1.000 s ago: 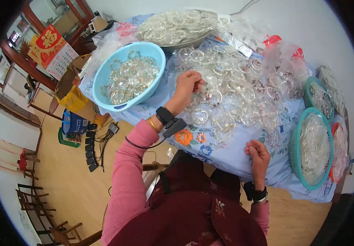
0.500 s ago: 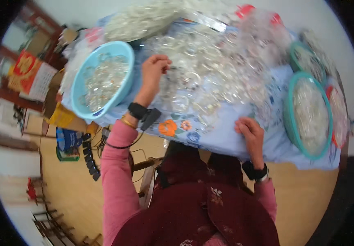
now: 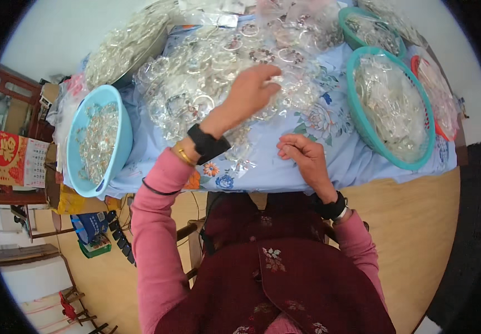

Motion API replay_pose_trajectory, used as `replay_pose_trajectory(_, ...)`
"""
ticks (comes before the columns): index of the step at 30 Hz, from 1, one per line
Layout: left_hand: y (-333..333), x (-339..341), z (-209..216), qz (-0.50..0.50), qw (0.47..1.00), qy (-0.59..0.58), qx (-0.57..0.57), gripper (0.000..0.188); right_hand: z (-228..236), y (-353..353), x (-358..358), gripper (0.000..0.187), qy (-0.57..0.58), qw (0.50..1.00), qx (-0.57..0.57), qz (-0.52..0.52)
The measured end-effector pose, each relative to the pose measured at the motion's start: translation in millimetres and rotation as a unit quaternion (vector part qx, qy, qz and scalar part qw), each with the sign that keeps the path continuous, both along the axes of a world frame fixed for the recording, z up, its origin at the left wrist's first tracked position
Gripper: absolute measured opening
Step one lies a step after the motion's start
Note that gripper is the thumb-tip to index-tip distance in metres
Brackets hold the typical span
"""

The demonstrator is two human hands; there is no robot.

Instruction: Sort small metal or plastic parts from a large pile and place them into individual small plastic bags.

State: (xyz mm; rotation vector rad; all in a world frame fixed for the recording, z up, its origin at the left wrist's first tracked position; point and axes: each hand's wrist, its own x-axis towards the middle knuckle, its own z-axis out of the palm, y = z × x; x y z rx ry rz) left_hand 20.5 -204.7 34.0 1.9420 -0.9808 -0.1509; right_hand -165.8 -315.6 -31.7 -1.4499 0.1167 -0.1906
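Observation:
A broad pile of bracelets in clear plastic bags [image 3: 196, 78] covers the middle of the table. Above the right part of this pile is my left hand [image 3: 248, 93], its thumb and fingers apart with nothing seen between them. My right hand [image 3: 306, 161] is over the cloth near the table's front, below the pile. Its fingers are curled in toward the thumb in a pinch; whatever they may hold is too small or hidden to make out. A few bagged pieces [image 3: 239, 162] lie close to the front edge, left of the right hand.
A light blue basin [image 3: 124, 142] of small bagged pieces stands at the left. Teal baskets [image 3: 357, 106] of bagged items and a red basket [image 3: 415, 65] line the right. A heaped container of clear bags [image 3: 132, 42] sits far left. Blue flowered cloth [image 3: 335, 170] covers the table.
My left hand has moved right, from beside the light blue basin to over the pile, and its fingers have spread. The right hand stays near the front edge. The whole view has shifted.

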Motion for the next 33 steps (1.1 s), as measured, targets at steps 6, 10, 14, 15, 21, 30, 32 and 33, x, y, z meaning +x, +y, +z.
replay_pose_trajectory(6, -31, -3, -19, -0.035, 0.975, -0.203, 0.082, 0.047, 1, 1, 0, 0.015, -0.013, 1.000, 0.004, 0.002)
replay_pose_trajectory(10, -27, 1, -23, -0.050, 0.974, -0.190, 0.117, 0.050, 2, 1, 1, 0.017, -0.024, 0.999, -0.027, 0.004)
replay_pose_trajectory(14, -24, -3, -23, -0.058, 0.972, -0.207, 0.098, 0.049, 0, -1, 1, 0.015, -0.014, 1.000, -0.019, 0.007)
replay_pose_trajectory(15, -24, -3, -23, -0.060, 0.973, -0.207, 0.086, 0.048, 1, -1, 1, 0.015, -0.014, 1.000, -0.019, 0.006)
replay_pose_trajectory(21, -29, 24, -1, -0.043, 0.975, -0.183, 0.122, 0.045, 5, -2, 1, 0.016, -0.008, 1.000, -0.017, 0.004)
replay_pose_trajectory(30, -43, 80, -31, 0.165, 0.948, -0.231, 0.146, 0.038, -1, 0, 0, 0.018, -0.028, 0.999, -0.015, 0.002)
replay_pose_trajectory(32, -39, 86, -27, 0.182, 0.947, -0.239, 0.111, 0.036, -1, 1, 0, 0.018, -0.026, 1.000, -0.001, 0.006)
replay_pose_trajectory(33, -36, 91, -22, 0.156, 0.957, -0.193, 0.148, 0.035, 0, 1, 1, 0.018, -0.025, 1.000, 0.006, 0.008)
